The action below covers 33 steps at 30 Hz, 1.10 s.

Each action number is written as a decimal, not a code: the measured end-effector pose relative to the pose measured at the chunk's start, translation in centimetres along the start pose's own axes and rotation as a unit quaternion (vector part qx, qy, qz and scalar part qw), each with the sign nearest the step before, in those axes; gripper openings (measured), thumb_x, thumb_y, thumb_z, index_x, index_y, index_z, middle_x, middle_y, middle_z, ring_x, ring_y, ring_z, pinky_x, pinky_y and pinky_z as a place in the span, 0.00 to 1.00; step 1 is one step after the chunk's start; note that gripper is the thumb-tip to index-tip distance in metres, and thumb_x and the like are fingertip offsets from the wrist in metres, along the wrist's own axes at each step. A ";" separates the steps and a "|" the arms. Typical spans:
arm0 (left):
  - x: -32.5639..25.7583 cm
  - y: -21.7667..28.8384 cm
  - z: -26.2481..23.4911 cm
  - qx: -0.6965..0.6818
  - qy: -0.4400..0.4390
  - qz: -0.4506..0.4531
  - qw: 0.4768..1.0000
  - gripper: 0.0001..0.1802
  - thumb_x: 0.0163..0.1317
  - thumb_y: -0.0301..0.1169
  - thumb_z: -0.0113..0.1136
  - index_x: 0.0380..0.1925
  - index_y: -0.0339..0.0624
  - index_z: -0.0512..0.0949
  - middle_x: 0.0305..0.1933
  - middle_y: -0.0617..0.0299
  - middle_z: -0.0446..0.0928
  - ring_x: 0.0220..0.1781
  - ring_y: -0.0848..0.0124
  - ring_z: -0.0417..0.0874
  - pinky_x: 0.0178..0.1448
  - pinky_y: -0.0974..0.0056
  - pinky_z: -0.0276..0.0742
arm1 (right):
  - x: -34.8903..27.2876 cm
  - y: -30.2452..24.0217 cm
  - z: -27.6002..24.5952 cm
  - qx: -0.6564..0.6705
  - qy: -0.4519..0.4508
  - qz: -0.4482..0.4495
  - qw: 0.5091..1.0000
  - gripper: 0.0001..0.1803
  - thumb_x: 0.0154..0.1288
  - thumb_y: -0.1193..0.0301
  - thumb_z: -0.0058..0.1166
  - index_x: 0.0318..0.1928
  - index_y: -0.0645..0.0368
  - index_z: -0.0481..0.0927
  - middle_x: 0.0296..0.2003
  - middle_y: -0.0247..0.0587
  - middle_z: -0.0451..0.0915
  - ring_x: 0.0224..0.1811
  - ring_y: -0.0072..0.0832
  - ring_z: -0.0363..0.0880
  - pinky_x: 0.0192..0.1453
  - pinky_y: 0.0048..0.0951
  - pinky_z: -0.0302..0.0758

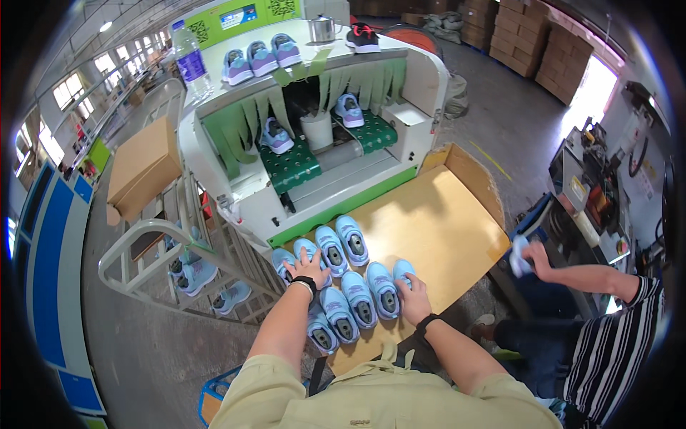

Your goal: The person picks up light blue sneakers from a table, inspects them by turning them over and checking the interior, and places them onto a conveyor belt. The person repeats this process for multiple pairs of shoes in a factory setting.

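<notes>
Head view: the left hand (306, 269) lies flat with fingers spread on a cluster of light blue shoes (348, 280) that sit sole-down, openings up, on a wooden table (443, 229). The fingers are apart and press on top of the shoes; they are clamped on nothing. The right hand (413, 299) rests on the right edge of the same cluster, fingers loosely open against the outermost shoe, closed on nothing. Between the two hands stand the nearer shoes in a row; beyond the left hand's fingertips two more shoes lie side by side, toes pointing away from the person. The table has a raised cardboard rim (468, 175) along its far right side.

Beyond the hands stands a white machine (421, 93) with a green belt (289, 166) coming out under hanging green strips (250, 118). One purple-and-blue shoe (276, 136) rides on the left belt and another shoe (349, 110) on the right belt, with a white cup (316, 131) between them. On top of the machine are three shoes (261, 58) in a row, a metal pot (321, 29), a dark shoe (363, 37) and a plastic bottle (190, 61).

Left of the left hand a metal rack (153, 247) holds more blue shoes on its lower shelves, and a cardboard box (143, 168) sits on it. To the right of the right hand, another person's hand (537, 259) in a striped sleeve holds a light cloth (519, 256).
</notes>
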<state>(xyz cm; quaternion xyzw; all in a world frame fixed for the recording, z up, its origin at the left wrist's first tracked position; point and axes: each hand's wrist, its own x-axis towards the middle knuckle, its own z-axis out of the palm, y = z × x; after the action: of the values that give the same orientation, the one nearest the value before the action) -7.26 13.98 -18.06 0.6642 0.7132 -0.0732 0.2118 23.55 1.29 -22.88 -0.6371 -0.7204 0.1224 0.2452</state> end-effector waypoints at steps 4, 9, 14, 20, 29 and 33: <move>0.5 -0.5 0.7 0.009 0.011 -0.004 1.000 0.44 0.63 0.59 0.58 0.77 0.68 0.56 0.84 0.47 0.41 0.79 0.40 0.55 0.77 0.25 0.26 | 0.1 0.1 0.1 -0.006 0.003 -0.014 1.000 0.23 0.64 0.73 0.57 0.60 0.47 0.78 0.66 0.52 0.68 0.65 0.60 0.66 0.69 0.52 0.69; 0.4 -0.8 0.6 -0.001 0.011 0.005 1.000 0.44 0.62 0.59 0.60 0.77 0.68 0.57 0.84 0.46 0.41 0.79 0.40 0.56 0.77 0.25 0.27 | 0.1 -0.2 -0.3 -0.011 0.003 -0.016 1.000 0.23 0.64 0.73 0.57 0.61 0.47 0.77 0.66 0.51 0.69 0.64 0.61 0.66 0.69 0.53 0.69; -0.1 -0.3 0.2 0.002 0.026 0.018 0.999 0.43 0.63 0.57 0.61 0.77 0.65 0.58 0.82 0.45 0.44 0.78 0.42 0.58 0.77 0.24 0.29 | 0.1 -0.3 -0.5 -0.014 0.007 -0.012 1.000 0.23 0.64 0.73 0.58 0.61 0.45 0.77 0.66 0.51 0.69 0.64 0.63 0.66 0.68 0.54 0.70; -0.6 -0.1 -0.2 0.005 0.035 0.010 0.999 0.46 0.61 0.57 0.63 0.77 0.64 0.57 0.82 0.44 0.45 0.77 0.42 0.59 0.77 0.25 0.29 | 1.7 -0.8 -2.2 0.032 -0.031 0.019 0.999 0.28 0.67 0.66 0.59 0.66 0.56 0.70 0.61 0.50 0.73 0.60 0.53 0.71 0.65 0.50 0.72; -0.7 0.2 0.0 0.023 0.054 0.014 0.998 0.47 0.60 0.53 0.65 0.77 0.57 0.58 0.82 0.43 0.47 0.74 0.42 0.63 0.76 0.23 0.32 | 20.0 17.2 -3.4 0.392 0.029 0.446 0.804 0.28 0.68 0.50 0.62 0.50 0.64 0.77 0.22 0.39 0.75 0.15 0.28 0.70 0.18 0.33 0.66; -1.1 0.2 0.0 0.010 0.061 0.012 0.998 0.45 0.59 0.52 0.66 0.75 0.54 0.61 0.81 0.43 0.48 0.75 0.43 0.61 0.76 0.23 0.32 | 27.7 21.2 -3.0 0.461 0.071 0.468 0.751 0.27 0.62 0.48 0.68 0.37 0.63 0.81 0.20 0.35 0.75 0.12 0.24 0.66 0.15 0.31 0.59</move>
<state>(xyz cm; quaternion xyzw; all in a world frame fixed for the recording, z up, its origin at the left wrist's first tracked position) -7.07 12.98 -17.58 0.6778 0.7162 -0.0375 0.1620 41.40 31.30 -25.22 -0.7113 -0.1689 0.4935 0.4712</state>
